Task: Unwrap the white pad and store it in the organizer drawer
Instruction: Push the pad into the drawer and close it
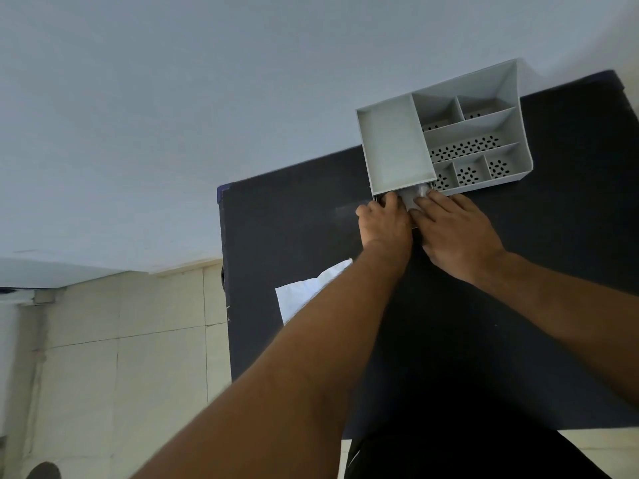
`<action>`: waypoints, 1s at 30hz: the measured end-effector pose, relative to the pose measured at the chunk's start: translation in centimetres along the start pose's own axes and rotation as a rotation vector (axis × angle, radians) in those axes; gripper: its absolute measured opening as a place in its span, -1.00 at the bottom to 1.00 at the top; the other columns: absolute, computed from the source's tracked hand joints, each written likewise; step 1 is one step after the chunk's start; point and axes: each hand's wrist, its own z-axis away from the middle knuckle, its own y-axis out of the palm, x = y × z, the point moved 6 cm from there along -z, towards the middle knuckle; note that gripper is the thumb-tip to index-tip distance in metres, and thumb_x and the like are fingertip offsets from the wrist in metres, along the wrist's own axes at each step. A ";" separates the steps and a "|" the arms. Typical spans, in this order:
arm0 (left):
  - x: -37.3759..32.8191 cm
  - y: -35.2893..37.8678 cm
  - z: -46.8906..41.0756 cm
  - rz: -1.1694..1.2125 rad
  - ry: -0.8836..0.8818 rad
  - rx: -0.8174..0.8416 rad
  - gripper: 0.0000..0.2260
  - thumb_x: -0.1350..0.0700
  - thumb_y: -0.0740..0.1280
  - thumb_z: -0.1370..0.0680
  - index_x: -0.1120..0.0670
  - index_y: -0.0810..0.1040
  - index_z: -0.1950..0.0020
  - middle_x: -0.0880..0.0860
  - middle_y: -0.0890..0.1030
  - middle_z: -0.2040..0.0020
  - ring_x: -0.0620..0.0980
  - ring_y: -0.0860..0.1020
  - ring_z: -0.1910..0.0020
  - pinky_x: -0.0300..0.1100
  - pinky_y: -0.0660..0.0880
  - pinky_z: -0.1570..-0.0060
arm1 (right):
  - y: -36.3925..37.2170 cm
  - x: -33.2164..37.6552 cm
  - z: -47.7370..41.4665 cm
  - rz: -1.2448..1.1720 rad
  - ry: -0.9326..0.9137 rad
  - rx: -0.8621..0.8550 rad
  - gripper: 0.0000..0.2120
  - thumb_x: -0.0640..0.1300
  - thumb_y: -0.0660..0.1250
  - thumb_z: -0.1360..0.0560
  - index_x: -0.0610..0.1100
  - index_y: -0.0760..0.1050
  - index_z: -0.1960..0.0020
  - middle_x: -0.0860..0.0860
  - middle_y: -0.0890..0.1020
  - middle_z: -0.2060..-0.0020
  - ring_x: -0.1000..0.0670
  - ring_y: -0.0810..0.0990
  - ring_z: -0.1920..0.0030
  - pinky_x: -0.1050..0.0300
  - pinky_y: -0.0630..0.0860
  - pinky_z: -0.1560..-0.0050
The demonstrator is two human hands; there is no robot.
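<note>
Both hands (418,223) block the organizer (446,133) drawer front; tabletop (518,305) open.

Nothing to read here as far as I can see. My grey organizer (446,133) has no label, brand or number on the sides I can see, only a leaf-shaped hole pattern in its floors. The white wrapper (304,292) on my dark worktop (518,305) looks blank too.

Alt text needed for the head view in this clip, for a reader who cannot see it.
Both bare hands, left hand and right hand, press at the front of a grey organizer on a dark table, fingers at its low drawer. A white wrapper lies on the table beside the left forearm.
</note>
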 end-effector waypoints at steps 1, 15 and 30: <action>-0.1 0.0 0.0 -0.008 -0.009 0.002 -0.45 -0.02 0.36 -0.56 0.10 0.31 -0.50 0.11 0.35 -0.34 0.14 0.48 -0.21 0.04 0.41 -0.21 | 0.0 0.0 0.0 0.006 0.002 0.002 -0.42 -0.06 0.46 -0.43 -0.24 0.47 -0.39 -0.21 0.52 -0.38 -0.22 0.39 -0.47 -0.19 0.34 -0.40; 0.5 0.3 2.0 0.182 -0.078 -0.172 -0.57 0.03 0.31 -0.56 0.17 0.43 -0.39 0.15 0.42 -0.32 0.12 0.52 -0.08 0.04 0.44 -0.07 | 0.9 -0.1 -0.8 0.041 -0.018 0.036 -0.43 -0.05 0.37 -0.48 -0.24 0.40 -0.44 -0.20 0.49 -0.40 -0.20 0.29 -0.52 -0.22 0.22 -0.47; 2.1 1.6 0.3 0.212 0.163 0.022 -0.22 0.02 0.36 -0.52 0.08 0.03 -0.63 0.06 0.15 -0.62 0.12 0.64 -0.08 0.05 0.47 -0.11 | 0.4 -0.2 -0.6 0.043 -0.054 0.027 -0.45 -0.10 0.38 -0.48 -0.28 0.42 -0.42 -0.23 0.51 -0.38 -0.23 0.36 -0.49 -0.22 0.32 -0.43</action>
